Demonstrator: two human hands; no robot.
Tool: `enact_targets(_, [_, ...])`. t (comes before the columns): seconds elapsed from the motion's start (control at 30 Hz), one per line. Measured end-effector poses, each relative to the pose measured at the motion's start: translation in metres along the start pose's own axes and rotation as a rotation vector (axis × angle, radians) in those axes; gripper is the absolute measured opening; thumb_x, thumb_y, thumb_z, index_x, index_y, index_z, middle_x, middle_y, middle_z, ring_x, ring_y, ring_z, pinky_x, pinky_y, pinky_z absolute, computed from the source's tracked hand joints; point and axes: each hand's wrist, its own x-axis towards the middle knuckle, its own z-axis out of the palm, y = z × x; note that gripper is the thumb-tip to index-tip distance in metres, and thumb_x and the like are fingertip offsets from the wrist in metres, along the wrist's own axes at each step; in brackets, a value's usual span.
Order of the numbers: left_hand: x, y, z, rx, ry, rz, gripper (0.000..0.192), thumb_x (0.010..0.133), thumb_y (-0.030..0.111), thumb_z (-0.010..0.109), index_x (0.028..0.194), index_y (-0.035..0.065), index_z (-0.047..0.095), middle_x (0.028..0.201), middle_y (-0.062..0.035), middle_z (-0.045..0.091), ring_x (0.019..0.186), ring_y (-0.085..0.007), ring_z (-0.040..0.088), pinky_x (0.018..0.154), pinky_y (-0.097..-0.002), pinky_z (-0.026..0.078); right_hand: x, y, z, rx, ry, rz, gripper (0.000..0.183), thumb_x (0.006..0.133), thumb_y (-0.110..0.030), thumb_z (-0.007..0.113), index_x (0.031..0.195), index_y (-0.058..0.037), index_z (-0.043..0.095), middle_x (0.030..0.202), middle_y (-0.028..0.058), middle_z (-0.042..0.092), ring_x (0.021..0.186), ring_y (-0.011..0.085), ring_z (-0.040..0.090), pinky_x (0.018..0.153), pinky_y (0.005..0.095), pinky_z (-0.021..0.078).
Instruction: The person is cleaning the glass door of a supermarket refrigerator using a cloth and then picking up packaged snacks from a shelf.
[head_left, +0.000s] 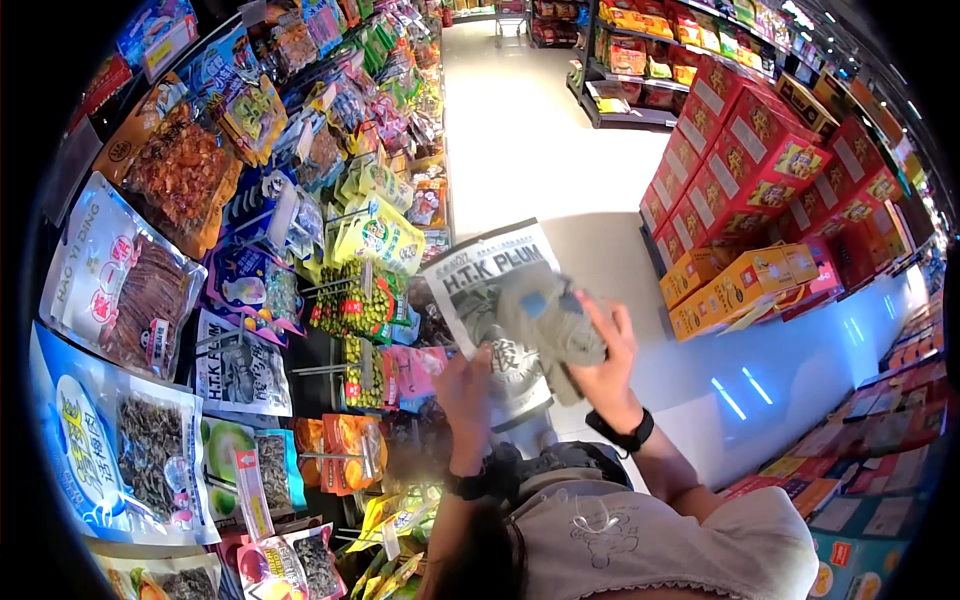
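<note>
My left hand (466, 386) grips the lower left edge of a white and grey snack pouch (480, 289) with plum lettering. My right hand (611, 345) holds a grey-beige cloth (566, 326), blurred, with a blue patch on it, in front of the pouch's right half. Both are held in front of my body. A similar plum pouch (241, 367) hangs on the rack to the left, among other hanging snack packs. Whether the cloth touches the pouch cannot be told.
Hooks with yellow packs (386, 232) and green-bean packs (352, 304) line the left side. Large dried-fruit bags (120, 277) hang at far left. Red cartons (712, 165) and orange boxes (739, 289) are stacked to the right. A stocked shelf (637, 116) stands beyond the aisle floor (517, 142).
</note>
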Motion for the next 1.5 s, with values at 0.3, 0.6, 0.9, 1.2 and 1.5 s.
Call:
enact_targets(0.3, [0.049,-0.140,-0.041,-0.421,0.098,-0.192,0.022,0.095,0.023,0.057,0.091,0.0030,0.065,0.070,0.0025,0.056,0.059,-0.0103,0.049,0.051,-0.0276,0.039,0.014,0.012,0.027,-0.013,0.038,0.080,0.061,0.063,-0.003,0.074,0.122,-0.0023,0.058,0.098,0.0137,0.057,0.092,0.0273,0.058,0.084,0.0340,0.0455])
enact_targets(0.6, [0.036,-0.089,-0.024,0.043,-0.111,-0.165,0.024,0.095,0.025,0.054,0.092,0.0038,0.064,0.071,-0.0028,0.057,0.061,-0.0165,0.052,0.053,-0.0322,0.041,-0.016,0.023,0.000,0.117,0.055,0.313,0.065,0.065,-0.004,0.076,0.128,-0.0074,0.057,0.101,0.0110,0.059,0.093,0.0235,0.059,0.082,0.0297,0.0470])
enact_targets(0.9, [0.051,-0.073,0.038,0.239,-0.285,0.058,0.026,0.096,0.027,0.052,0.092,0.0046,0.064,0.072,-0.0081,0.059,0.064,-0.0227,0.055,0.055,-0.0368,0.043,0.000,-0.001,-0.013,-0.073,-0.205,0.175,0.070,0.069,-0.006,0.066,0.133,-0.0291,0.051,0.108,0.0101,0.055,0.086,0.0330,0.059,0.070,0.0409,0.0508])
enact_targets(1.2, [0.043,-0.064,0.040,0.343,-0.285,0.165,0.028,0.097,0.029,0.049,0.093,0.0054,0.063,0.073,-0.0133,0.060,0.066,-0.0288,0.058,0.057,-0.0414,0.045,-0.010,0.019,-0.046,-0.162,0.164,0.295,0.055,0.076,-0.024,0.074,0.128,-0.0227,0.056,0.096,0.0120,0.058,0.084,0.0340,0.063,0.073,0.0393,0.0507])
enact_targets(1.5, [0.087,-0.076,-0.030,0.720,0.054,0.390,0.030,0.097,0.031,0.047,0.094,0.0062,0.063,0.074,-0.0186,0.061,0.068,-0.0350,0.061,0.059,-0.0460,0.047,-0.016,0.027,-0.066,0.076,-0.230,0.331,0.068,0.065,-0.008,0.070,0.130,-0.0197,0.056,0.108,0.0114,0.059,0.097,0.0300,0.060,0.082,0.0359,0.0491])
